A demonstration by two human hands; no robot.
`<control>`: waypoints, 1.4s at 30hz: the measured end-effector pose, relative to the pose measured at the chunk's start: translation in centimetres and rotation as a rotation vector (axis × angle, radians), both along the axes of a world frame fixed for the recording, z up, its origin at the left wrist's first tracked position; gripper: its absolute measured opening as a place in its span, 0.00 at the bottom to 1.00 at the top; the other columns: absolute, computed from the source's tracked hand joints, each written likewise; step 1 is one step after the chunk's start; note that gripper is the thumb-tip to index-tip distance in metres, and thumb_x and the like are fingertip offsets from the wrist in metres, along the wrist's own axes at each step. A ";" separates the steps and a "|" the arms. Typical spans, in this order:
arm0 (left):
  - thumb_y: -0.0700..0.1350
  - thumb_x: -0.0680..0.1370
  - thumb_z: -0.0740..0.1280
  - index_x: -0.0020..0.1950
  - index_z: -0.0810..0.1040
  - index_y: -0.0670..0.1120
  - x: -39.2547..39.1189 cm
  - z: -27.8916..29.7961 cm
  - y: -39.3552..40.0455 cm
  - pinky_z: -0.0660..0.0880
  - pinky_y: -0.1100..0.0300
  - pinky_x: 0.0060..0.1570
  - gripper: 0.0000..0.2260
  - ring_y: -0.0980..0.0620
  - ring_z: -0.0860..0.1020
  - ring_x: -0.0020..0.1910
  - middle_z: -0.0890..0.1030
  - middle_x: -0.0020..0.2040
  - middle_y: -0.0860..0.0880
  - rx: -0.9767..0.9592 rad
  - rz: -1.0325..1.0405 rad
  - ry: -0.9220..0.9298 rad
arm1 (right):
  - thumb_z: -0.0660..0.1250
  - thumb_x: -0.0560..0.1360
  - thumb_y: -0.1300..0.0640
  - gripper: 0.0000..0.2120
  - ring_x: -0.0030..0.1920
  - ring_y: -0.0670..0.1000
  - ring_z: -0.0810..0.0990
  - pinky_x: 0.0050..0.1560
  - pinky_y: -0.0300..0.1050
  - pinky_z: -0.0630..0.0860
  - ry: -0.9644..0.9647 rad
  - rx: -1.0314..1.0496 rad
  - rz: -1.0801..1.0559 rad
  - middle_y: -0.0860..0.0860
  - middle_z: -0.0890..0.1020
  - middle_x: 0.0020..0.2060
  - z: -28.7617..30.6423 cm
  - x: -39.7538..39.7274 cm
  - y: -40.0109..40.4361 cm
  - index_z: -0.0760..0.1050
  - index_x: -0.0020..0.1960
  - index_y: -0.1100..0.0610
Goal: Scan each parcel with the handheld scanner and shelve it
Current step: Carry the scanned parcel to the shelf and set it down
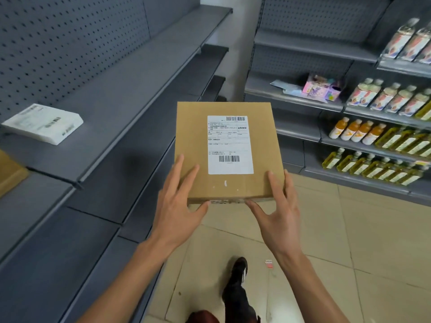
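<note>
A flat brown cardboard parcel with a white shipping label hangs level in the air over the aisle, in the middle of the view. My left hand holds its near left corner, fingers spread on top and thumb at the near edge. My right hand holds the near right corner the same way. The label faces up, with one barcode near its top and one near its bottom. No handheld scanner is in view.
Grey metal shelves run along the left; a white parcel lies on one and a brown box shows at the left edge. Shelves on the right hold bottles and a pink packet. My shoe stands on the tiled floor.
</note>
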State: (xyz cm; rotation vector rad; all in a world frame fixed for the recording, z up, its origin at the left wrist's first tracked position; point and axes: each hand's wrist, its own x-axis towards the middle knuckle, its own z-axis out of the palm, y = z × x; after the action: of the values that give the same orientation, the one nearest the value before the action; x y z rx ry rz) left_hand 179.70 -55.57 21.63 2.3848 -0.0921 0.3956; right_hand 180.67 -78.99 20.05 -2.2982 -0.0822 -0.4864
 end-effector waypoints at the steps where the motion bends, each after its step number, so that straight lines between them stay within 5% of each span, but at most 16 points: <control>1: 0.48 0.73 0.78 0.80 0.63 0.51 1.3 -0.2 -0.2 0.65 0.37 0.72 0.40 0.50 0.56 0.81 0.47 0.83 0.58 -0.004 0.013 0.001 | 0.72 0.72 0.44 0.38 0.79 0.57 0.60 0.74 0.56 0.65 0.009 0.001 0.013 0.57 0.59 0.80 -0.2 1.6 -0.1 0.65 0.78 0.50; 17: 0.52 0.75 0.76 0.81 0.61 0.53 22.0 2.1 -1.5 0.55 0.50 0.73 0.39 0.55 0.51 0.81 0.44 0.83 0.61 0.041 0.260 0.004 | 0.72 0.73 0.41 0.38 0.79 0.50 0.56 0.75 0.50 0.60 -0.019 0.029 0.273 0.51 0.56 0.81 1.1 28.8 -0.7 0.63 0.79 0.46; 24: 0.48 0.73 0.78 0.81 0.62 0.55 27.0 3.1 2.5 0.61 0.34 0.74 0.40 0.53 0.52 0.82 0.45 0.83 0.62 -0.014 0.435 0.011 | 0.76 0.72 0.47 0.41 0.80 0.51 0.56 0.76 0.51 0.58 -0.025 0.020 0.445 0.52 0.56 0.81 1.8 37.6 5.1 0.61 0.80 0.46; 28: 0.47 0.74 0.77 0.80 0.63 0.52 29.9 2.9 5.6 0.63 0.34 0.73 0.39 0.48 0.53 0.82 0.45 0.84 0.56 0.020 0.515 -0.021 | 0.76 0.72 0.47 0.43 0.80 0.50 0.54 0.77 0.54 0.58 -0.017 -0.022 0.536 0.50 0.54 0.81 2.3 42.4 9.4 0.58 0.81 0.42; 35: 0.50 0.74 0.76 0.80 0.62 0.57 34.6 3.8 10.8 0.63 0.29 0.70 0.38 0.46 0.53 0.82 0.43 0.83 0.60 -0.022 0.688 -0.031 | 0.77 0.72 0.49 0.42 0.80 0.52 0.56 0.77 0.53 0.58 -0.003 -0.057 0.684 0.50 0.55 0.81 4.5 50.0 17.4 0.59 0.80 0.42; 42: 0.54 0.74 0.75 0.81 0.61 0.56 36.2 4.1 14.3 0.63 0.29 0.70 0.38 0.45 0.51 0.82 0.40 0.83 0.59 0.038 0.813 0.076 | 0.78 0.71 0.54 0.40 0.78 0.52 0.61 0.78 0.56 0.62 0.063 -0.076 0.854 0.50 0.60 0.79 5.3 54.5 23.6 0.64 0.79 0.49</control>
State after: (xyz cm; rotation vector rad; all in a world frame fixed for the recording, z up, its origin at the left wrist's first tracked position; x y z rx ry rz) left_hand 215.93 -41.23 25.72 2.3774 0.9328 0.6685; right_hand 235.18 -55.40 25.35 -2.0944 -1.0081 0.0366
